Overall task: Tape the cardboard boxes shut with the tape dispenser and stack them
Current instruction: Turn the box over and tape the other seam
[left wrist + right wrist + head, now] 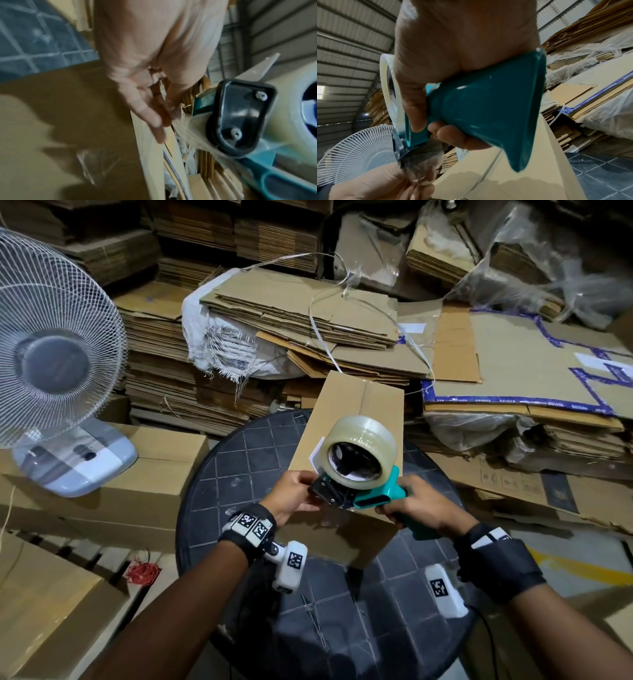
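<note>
Our right hand (416,505) grips the teal plastic tape dispenser (359,474); left hand (291,494) pinches its clear tape end (185,129) over the long brown cardboard box (349,419) beneath both. Tape could crumple, self-stick.

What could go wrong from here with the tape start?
1. The loose tape end pinched by the left hand looks crumpled; it may stick to itself rather than lie flat on the cardboard box.
2. The box overhangs the round table, so pressing the tape dispenser down could tip it.
</note>
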Action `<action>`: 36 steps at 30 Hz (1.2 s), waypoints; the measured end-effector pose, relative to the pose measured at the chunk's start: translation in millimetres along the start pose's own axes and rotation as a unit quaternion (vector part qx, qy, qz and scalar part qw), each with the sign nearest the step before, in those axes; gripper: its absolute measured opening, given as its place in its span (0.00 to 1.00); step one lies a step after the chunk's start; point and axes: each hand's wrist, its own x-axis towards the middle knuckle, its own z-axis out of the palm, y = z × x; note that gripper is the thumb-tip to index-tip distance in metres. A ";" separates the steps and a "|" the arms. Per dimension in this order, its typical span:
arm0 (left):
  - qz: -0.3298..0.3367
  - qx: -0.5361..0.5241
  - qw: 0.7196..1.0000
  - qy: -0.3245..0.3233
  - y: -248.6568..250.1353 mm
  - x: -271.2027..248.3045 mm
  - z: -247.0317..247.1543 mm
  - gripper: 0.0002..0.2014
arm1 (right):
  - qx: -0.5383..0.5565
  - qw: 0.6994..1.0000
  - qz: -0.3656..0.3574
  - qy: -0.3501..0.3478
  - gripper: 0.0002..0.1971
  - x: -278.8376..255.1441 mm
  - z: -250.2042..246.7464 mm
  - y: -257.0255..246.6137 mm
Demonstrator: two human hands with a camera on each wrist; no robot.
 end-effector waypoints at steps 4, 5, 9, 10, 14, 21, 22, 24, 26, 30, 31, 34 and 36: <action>0.041 0.036 0.998 0.042 8.7 -1.6 -9.9 0.10 | -0.007 1.000 0.002 0.014 0.06 2.2 7.5 -4.4; 0.050 0.031 0.997 0.056 11.3 -1.3 -13.9 0.09 | -0.012 1.000 -0.001 0.020 0.06 2.8 9.7 -5.1; 0.077 0.022 0.988 0.130 18.3 -0.3 -51.9 0.07 | -0.019 0.999 -0.008 0.031 0.05 2.0 5.9 3.8; 0.085 0.028 0.987 0.135 19.9 0.2 -61.3 0.07 | -0.028 0.999 -0.008 0.030 0.06 3.1 3.3 6.4; 0.123 0.082 0.983 0.111 17.5 -3.5 -74.6 0.09 | -0.093 0.995 -0.002 0.037 0.06 13.5 5.0 13.3; 0.131 0.108 0.977 0.128 -4.3 -1.2 -82.5 0.10 | -0.167 0.985 -0.016 0.040 0.06 32.4 16.1 18.8; 0.135 0.112 0.975 0.136 -5.2 -0.6 -82.8 0.10 | -0.167 0.985 -0.017 0.038 0.06 33.9 18.2 18.1; 0.145 0.121 0.970 0.151 -8.7 1.5 -85.1 0.09 | -0.178 0.983 -0.016 0.038 0.05 37.5 21.2 17.0; 0.152 0.132 0.965 0.166 -14.1 4.4 -88.0 0.08 | -0.196 0.980 -0.019 0.038 0.07 42.1 22.9 15.8; 0.150 0.133 0.963 0.180 -23.1 12.4 -93.6 0.08 | -0.210 0.977 -0.022 0.039 0.09 53.3 25.1 15.3; 0.145 0.135 0.964 0.178 -25.1 14.5 -94.1 0.08 | -0.215 0.976 -0.021 0.038 0.09 55.5 25.4 16.4; 0.116 0.138 0.970 0.160 -35.0 21.5 -96.0 0.08 | -0.230 0.973 -0.022 0.028 0.08 58.6 27.5 18.7; 0.091 0.129 0.978 0.135 -41.5 25.8 -98.2 0.09 | -0.231 0.973 -0.017 0.026 0.06 59.1 29.1 19.7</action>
